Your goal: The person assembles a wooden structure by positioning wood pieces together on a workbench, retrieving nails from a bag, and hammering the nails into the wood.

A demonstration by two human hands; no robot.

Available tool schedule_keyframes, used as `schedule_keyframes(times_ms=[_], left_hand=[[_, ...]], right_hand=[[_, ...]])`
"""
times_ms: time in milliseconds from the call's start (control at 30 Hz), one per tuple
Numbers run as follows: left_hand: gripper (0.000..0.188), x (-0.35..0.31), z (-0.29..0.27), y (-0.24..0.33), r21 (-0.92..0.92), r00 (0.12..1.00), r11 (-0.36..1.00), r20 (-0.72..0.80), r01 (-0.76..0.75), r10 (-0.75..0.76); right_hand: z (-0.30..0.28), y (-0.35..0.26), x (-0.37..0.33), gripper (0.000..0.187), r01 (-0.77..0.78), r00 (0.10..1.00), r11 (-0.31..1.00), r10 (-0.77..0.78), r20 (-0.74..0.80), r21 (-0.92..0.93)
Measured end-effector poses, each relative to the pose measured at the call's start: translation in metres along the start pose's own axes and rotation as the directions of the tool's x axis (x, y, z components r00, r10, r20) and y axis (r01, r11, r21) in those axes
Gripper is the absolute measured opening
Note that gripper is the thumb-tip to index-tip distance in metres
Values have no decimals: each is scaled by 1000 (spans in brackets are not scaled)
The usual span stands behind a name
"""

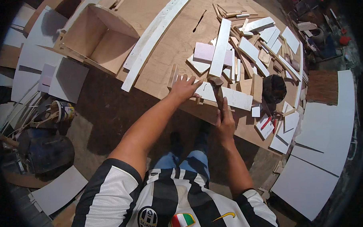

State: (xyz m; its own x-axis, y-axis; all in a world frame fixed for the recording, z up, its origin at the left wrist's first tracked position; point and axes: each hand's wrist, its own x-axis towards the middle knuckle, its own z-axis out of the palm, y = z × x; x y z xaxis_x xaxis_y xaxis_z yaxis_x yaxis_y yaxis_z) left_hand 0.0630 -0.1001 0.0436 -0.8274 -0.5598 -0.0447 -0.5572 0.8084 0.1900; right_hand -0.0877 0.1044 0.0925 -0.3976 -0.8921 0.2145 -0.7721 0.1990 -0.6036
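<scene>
My left hand grips the left end of a narrow white board near the table's front edge, its fingers over the top. A small upright wooden piece stands at that end, against the hand. What looks like a nail sticks up from the white board, just right of my fingers. Wrapped round a wooden handle, my right hand holds a hammer. The hammer's head is above the board, to the right of the nail; whether it touches the board I cannot tell.
Wood offcuts are heaped on the plywood table. A black plastic bag and red-handled pliers lie at right. A long white strip and an open wooden box are at left. White panels lie right of the table.
</scene>
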Motion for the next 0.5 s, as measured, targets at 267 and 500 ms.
schedule_keyframes(times_ms=[267, 500], left_hand=[[72, 0, -1, 0, -7, 1000, 1000, 2, 5, -5], [75, 1, 2, -2, 0, 1000, 1000, 9, 2, -2]], right_hand=[[7, -1, -2, 61, -3, 1000, 999, 2, -29, -37], [17, 2, -2, 62, -34, 999, 997, 33, -17, -69]])
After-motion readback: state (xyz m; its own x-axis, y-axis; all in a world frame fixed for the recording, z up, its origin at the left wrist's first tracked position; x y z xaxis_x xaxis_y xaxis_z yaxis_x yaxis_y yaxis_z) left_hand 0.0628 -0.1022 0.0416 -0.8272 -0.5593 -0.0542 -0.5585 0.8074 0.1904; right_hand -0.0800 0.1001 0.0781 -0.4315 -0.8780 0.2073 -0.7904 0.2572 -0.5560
